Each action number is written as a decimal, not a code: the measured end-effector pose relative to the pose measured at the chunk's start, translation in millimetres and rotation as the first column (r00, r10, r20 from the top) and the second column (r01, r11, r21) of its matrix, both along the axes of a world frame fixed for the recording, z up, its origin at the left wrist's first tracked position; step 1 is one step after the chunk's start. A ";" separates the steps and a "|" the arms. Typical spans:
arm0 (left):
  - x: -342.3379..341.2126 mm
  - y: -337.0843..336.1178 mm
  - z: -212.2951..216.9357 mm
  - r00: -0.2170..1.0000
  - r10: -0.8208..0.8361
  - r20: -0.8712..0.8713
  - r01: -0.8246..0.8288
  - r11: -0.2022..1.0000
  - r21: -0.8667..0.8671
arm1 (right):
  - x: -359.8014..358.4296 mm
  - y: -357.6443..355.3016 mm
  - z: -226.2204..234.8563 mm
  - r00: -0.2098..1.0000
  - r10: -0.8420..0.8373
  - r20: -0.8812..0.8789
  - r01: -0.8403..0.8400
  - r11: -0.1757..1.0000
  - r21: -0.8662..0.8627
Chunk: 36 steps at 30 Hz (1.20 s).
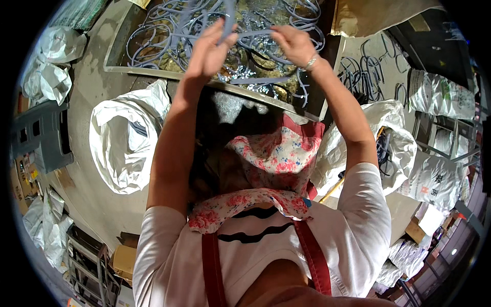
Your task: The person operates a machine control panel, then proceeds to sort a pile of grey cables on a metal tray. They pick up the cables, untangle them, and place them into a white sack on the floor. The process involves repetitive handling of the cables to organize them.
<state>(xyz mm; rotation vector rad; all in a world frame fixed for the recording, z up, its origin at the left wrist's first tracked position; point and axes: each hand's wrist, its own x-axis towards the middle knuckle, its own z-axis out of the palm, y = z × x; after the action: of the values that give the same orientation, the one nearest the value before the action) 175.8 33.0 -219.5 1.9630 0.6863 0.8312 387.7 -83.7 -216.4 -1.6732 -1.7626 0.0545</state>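
Left of the person, a round-mouthed white plastic sack (105, 148) stands open with grey strips (138, 128) inside. Ahead, a shallow metal trough (146, 72) holds glinting water (245, 57) and tangled grey loops (153, 31). Over it, a slender, flexible blue-grey strip (254, 33) reaches from the blurred left hand (209, 51), whose closure cannot be told, to the right hand (296, 45), which pinches it. Rightward, another white sack (404, 153) contains dark strips (382, 148).
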 end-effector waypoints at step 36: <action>-25.9 26.8 30.4 0.825 0.481 0.295 -0.038 0.570 -0.821 | 43.7 37.8 -58.8 0.933 -0.268 -0.238 0.172 0.917 -0.359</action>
<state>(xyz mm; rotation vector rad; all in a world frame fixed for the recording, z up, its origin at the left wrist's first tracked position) 149.9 59.7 -189.1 0.7742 0.8595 0.9432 431.4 -46.0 -275.2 -1.9846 -1.3928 0.4910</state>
